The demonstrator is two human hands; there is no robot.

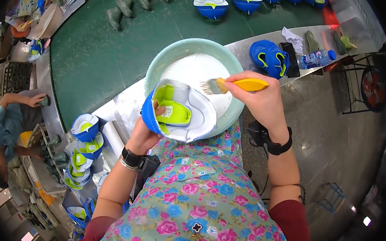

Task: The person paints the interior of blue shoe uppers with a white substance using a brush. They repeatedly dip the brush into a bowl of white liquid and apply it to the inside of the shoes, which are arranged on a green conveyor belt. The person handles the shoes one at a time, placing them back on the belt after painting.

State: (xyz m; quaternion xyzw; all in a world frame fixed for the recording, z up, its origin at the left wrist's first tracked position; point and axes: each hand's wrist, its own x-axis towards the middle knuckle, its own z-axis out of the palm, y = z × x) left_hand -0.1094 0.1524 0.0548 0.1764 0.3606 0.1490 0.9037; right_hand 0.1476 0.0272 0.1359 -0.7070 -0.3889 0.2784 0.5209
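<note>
My left hand (pixel 143 134) holds a blue shoe upper (pixel 180 112) with a lime green lining and a white turned-out edge, fingers tucked inside it. My right hand (pixel 261 96) grips a brush (pixel 233 84) by its yellow handle; the bristles hover over the upper's white rim. Both are held just above a pale green basin (pixel 171 56) filled with white liquid, which sits at the edge of the metal bench in front of me.
A stack of blue and green uppers (pixel 83 145) lies to my left. A green conveyor belt (pixel 97 57) carries grey shoe lasts (pixel 125 6) and more uppers (pixel 211 5). A blue upper (pixel 268 57), a water bottle (pixel 317 59) and a cloth sit on the bench at right. Other people work at far left.
</note>
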